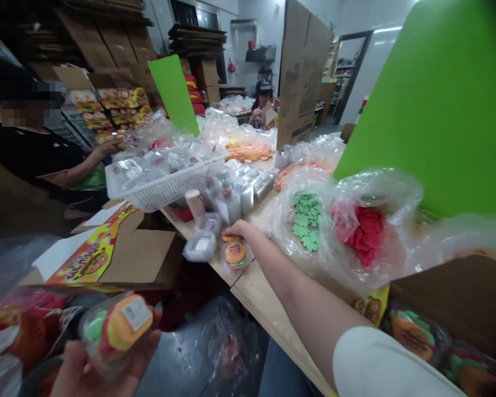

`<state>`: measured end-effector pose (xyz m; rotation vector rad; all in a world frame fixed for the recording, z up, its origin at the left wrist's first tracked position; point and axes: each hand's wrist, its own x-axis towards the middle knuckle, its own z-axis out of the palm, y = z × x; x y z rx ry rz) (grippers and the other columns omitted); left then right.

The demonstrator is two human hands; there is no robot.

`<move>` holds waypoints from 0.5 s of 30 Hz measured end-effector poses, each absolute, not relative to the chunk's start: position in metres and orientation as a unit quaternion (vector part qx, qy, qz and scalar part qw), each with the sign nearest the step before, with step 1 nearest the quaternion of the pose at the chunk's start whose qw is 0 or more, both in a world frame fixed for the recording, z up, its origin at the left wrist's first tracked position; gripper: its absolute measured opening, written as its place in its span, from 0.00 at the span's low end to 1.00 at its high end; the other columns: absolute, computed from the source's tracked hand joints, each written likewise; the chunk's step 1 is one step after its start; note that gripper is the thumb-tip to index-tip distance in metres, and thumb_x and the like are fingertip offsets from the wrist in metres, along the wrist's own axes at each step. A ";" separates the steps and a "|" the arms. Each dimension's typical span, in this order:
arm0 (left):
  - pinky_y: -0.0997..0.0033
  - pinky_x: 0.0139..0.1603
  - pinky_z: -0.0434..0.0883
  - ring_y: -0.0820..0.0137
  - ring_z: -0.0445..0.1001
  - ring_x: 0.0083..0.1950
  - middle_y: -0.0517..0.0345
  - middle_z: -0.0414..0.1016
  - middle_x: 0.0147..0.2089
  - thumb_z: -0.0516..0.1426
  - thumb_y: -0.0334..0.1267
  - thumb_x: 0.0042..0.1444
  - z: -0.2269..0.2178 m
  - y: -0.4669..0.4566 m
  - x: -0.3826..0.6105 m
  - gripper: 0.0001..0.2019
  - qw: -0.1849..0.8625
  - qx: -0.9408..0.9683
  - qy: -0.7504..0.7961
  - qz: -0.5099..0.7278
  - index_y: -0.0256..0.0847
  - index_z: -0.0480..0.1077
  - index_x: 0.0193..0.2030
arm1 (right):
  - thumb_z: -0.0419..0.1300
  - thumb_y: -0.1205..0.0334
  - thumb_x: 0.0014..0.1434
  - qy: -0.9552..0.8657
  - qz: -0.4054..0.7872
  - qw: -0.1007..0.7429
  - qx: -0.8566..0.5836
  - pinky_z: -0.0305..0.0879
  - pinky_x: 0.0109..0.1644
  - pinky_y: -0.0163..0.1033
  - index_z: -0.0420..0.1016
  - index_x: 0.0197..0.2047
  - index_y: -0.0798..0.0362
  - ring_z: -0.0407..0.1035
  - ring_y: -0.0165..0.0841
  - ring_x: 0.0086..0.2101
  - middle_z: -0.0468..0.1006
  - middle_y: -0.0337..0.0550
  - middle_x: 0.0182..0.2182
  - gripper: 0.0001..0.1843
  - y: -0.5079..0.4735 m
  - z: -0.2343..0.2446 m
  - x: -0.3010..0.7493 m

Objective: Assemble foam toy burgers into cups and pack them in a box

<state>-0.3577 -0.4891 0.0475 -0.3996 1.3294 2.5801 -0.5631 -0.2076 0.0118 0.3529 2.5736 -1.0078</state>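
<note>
My left hand (107, 361) is wrapped around a clear plastic box (118, 331) with a burger-shaped stack of orange, yellow, red and green pieces inside. A white label sticks to its near face, and the box is tilted. Across the table, my right arm reaches out, and my right hand (238, 229) has its fingers curled at the top of another clear burger box (235, 255), standing near the table edge. Orange printed pieces show through it; the fingertips are partly hidden. Just left of that hand sit empty clear containers (200, 247) and a pale roll (195, 204).
A white basket (177, 176) holds clear packages. Bags of green pieces (308, 220) and red pieces (366, 234) lie on the table (264, 298). Cartons stand at left (144, 251) and right (458, 286). Green panels (438, 110) rise behind. A co-worker (37, 149) sits at left.
</note>
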 end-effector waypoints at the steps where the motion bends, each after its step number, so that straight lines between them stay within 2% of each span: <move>1: 0.65 0.41 0.76 0.59 0.70 0.52 0.64 0.71 0.52 0.51 0.59 0.47 0.045 -0.487 -0.358 0.27 0.100 -0.156 0.461 0.868 0.57 0.62 0.55 | 0.63 0.52 0.46 0.908 -0.360 0.174 0.128 0.63 0.21 0.33 0.72 0.27 0.58 0.68 0.32 0.22 0.73 0.40 0.21 0.16 -0.206 0.009 -0.565; 3: 0.64 0.40 0.76 0.57 0.70 0.51 0.63 0.67 0.56 0.56 0.52 0.45 0.045 -0.476 -0.363 0.26 0.088 -0.172 0.486 0.852 0.54 0.63 0.53 | 0.64 0.52 0.46 0.908 -0.368 0.155 0.131 0.62 0.21 0.33 0.71 0.31 0.60 0.69 0.33 0.24 0.73 0.43 0.24 0.18 -0.197 0.006 -0.565; 6: 0.66 0.39 0.75 0.57 0.71 0.50 0.65 0.60 0.61 0.62 0.45 0.37 0.052 -0.450 -0.373 0.31 0.093 -0.089 0.544 0.829 0.56 0.62 0.53 | 0.66 0.57 0.43 0.913 -0.379 0.095 0.122 0.62 0.25 0.32 0.68 0.40 0.61 0.69 0.34 0.30 0.73 0.46 0.32 0.23 -0.176 0.015 -0.559; 9: 0.63 0.47 0.72 0.56 0.67 0.54 0.56 0.64 0.58 0.65 0.45 0.34 0.059 -0.421 -0.382 0.36 0.112 -0.004 0.610 0.784 0.50 0.60 0.54 | 0.65 0.60 0.45 0.914 -0.389 0.032 0.107 0.63 0.31 0.31 0.64 0.45 0.58 0.68 0.33 0.36 0.73 0.45 0.36 0.25 -0.148 0.043 -0.537; 12: 0.56 0.53 0.66 0.53 0.63 0.57 0.49 0.65 0.56 0.65 0.45 0.34 0.065 -0.391 -0.385 0.41 0.153 0.092 0.662 0.728 0.45 0.56 0.57 | 0.63 0.55 0.47 0.905 -0.422 0.005 0.053 0.64 0.36 0.32 0.63 0.46 0.55 0.67 0.31 0.38 0.72 0.42 0.39 0.24 -0.107 0.088 -0.480; 15: 0.56 0.54 0.65 0.56 0.64 0.56 0.51 0.61 0.58 0.64 0.43 0.38 0.071 -0.351 -0.380 0.38 0.191 0.220 0.691 0.661 0.48 0.54 0.58 | 0.62 0.50 0.48 0.907 -0.415 0.029 -0.064 0.63 0.39 0.33 0.64 0.46 0.55 0.66 0.31 0.39 0.71 0.42 0.41 0.26 -0.060 0.136 -0.381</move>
